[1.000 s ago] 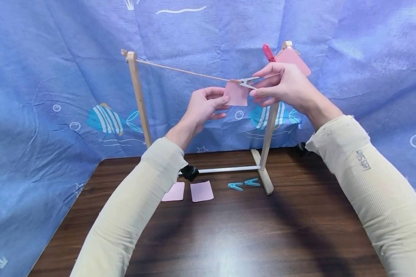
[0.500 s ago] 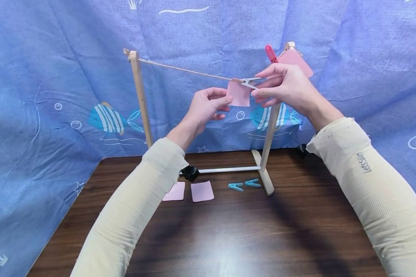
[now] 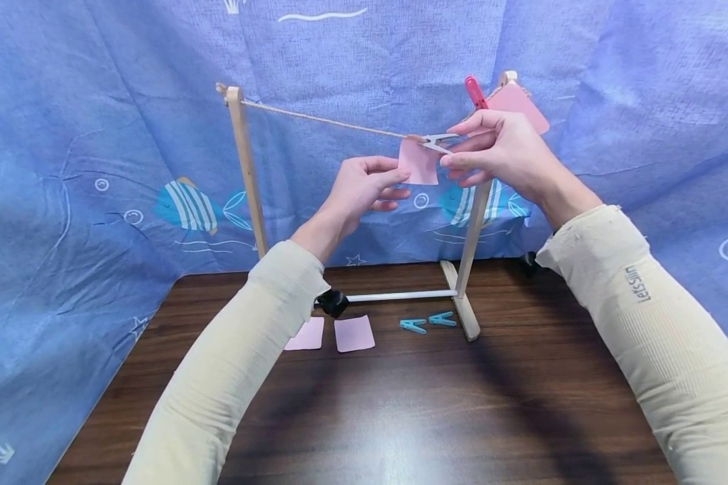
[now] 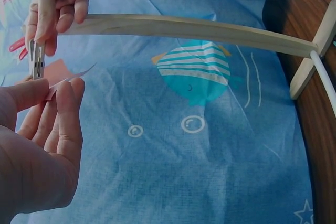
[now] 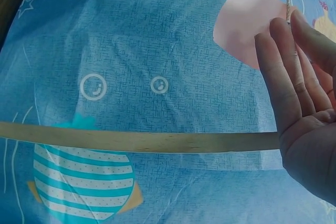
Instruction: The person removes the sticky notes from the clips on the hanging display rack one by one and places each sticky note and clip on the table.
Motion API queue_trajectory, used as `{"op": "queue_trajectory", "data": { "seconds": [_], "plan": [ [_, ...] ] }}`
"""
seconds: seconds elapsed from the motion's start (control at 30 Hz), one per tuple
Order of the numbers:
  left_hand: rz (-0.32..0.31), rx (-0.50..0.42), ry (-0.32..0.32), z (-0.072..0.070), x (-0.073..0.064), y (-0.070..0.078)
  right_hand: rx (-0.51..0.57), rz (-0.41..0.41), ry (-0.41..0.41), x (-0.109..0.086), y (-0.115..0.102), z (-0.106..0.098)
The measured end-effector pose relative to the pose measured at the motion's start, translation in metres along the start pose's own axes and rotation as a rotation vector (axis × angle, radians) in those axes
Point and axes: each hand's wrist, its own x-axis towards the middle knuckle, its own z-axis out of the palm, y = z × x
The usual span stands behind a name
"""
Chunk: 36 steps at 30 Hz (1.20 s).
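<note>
A small pink paper square hangs at the rope, its top edge at the line. My left hand pinches the paper's left side between thumb and fingers. In my right hand, thumb and fingertips grip the handles of a white clothespin, whose tip is at the paper's upper right corner and the rope. The left wrist view shows the clothespin just above the left fingertips. In the right wrist view, the fingers hide the clothespin, while the paper shows beyond them.
A red clothespin and a larger pink paper hang near the right wooden post. The left post carries the rope's other end. Two pink squares and two blue clothespins lie on the dark wooden table.
The view has shifted slightly. Both hands stay almost where they were, still on the paper and the white clothespin; the left fingers have moved a little.
</note>
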Motion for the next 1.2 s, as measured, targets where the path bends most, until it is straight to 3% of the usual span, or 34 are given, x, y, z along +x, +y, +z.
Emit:
{"op": "queue_trajectory", "data": {
  "seconds": [0.33, 0.87, 1.2],
  "plan": [
    [-0.014, -0.008, -0.001, 0.000, 0.001, 0.000, 0.034, -0.038, 0.014, 0.000, 0.003, 0.000],
    [0.008, -0.019, 0.019, -0.009, -0.005, 0.003, 0.256, -0.152, 0.085, -0.003, 0.004, 0.004],
    [0.049, 0.018, -0.013, -0.016, -0.020, 0.005, 0.327, -0.160, 0.154, -0.012, 0.006, 0.005]
  ]
}}
